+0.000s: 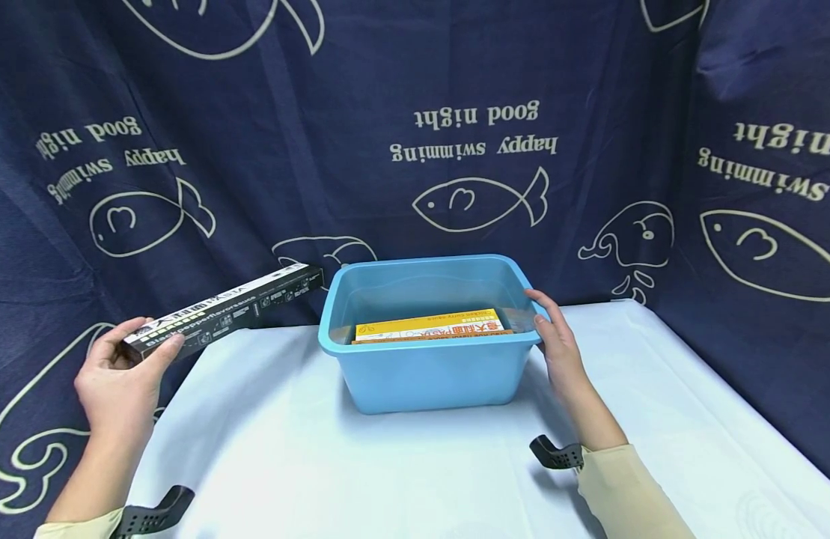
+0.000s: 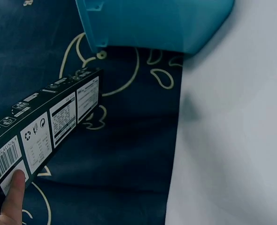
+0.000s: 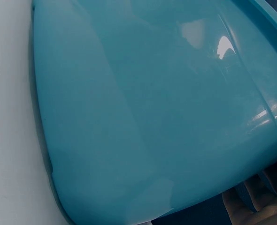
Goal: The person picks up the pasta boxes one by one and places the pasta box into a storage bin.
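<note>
My left hand (image 1: 121, 382) grips one end of a long black pasta box (image 1: 229, 307) with white lettering, held up in the air left of a blue plastic bin (image 1: 435, 378). In the left wrist view a finger lies along the printed side of the black box (image 2: 51, 126), near its barcode. At the bin's right end, my right hand (image 1: 559, 344) holds the rim between thumb and fingers. Inside the bin lie a yellow-and-white pasta box (image 1: 428, 326) and an orange-edged box (image 1: 441, 338) in front of it, both mostly hidden by the near wall.
The bin stands on a white-covered table (image 1: 361, 471). A dark blue curtain (image 1: 361, 150) with fish drawings and white lettering hangs behind and at both sides. Black straps with camera mounts (image 1: 556, 453) sit on both wrists.
</note>
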Tool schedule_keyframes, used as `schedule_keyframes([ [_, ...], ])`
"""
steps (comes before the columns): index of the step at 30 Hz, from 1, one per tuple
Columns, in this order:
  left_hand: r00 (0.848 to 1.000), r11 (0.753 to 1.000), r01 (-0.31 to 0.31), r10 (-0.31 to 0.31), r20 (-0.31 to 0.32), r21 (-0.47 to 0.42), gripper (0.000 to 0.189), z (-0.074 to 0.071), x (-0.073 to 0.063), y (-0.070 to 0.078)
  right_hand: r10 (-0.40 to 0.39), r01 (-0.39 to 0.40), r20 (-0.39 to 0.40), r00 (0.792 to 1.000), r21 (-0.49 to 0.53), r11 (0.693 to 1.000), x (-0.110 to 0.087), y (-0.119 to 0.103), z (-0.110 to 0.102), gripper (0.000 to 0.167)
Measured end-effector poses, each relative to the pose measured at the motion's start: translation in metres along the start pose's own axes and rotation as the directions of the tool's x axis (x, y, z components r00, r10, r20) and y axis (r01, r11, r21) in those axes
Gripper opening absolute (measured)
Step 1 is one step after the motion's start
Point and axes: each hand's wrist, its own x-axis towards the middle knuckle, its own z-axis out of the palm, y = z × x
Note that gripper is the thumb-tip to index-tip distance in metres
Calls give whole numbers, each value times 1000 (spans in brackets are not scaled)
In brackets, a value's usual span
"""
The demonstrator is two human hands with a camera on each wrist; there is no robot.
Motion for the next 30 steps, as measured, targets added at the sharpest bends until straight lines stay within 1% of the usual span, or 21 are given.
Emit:
schedule_keyframes([
  [3, 1000, 999, -2, 3, 9, -50, 52, 4, 1, 5, -2, 2, 0, 1000, 0, 1000, 0, 0, 0, 50],
  [6, 1000, 994, -18, 20, 17, -110, 52, 8, 3, 9, -2, 2, -1, 1000, 1, 1000, 0, 0, 0, 50],
  [9, 999, 989, -32, 36, 21, -141, 50, 12, 4, 12, -1, 1, -1, 1000, 4, 1000, 1, 1, 0, 50],
  [13, 999, 987, -38, 42, 23, -153, 50, 17, 3, 15, -2, 2, -4, 1000, 6, 1000, 0, 1, -1, 50],
  [18, 997, 986, -46, 54, 48, -160, 50, 25, -1, 18, -12, 12, -1, 1000, 4, 1000, 0, 1, -1, 49],
  [22, 995, 989, -33, 46, 85, -144, 50, 33, -4, 24, -13, 13, 2, 1000, 5, 1000, 0, 1, -1, 49],
  [26, 990, 991, -31, 48, 134, -129, 50, 42, -7, 30, -20, 20, 3, 1000, 3, 1000, 0, 1, -1, 49],
  [30, 983, 992, -26, 48, 178, -125, 50, 50, -8, 32, -32, 32, 4, 999, -3, 999, 0, 2, -1, 49],
])
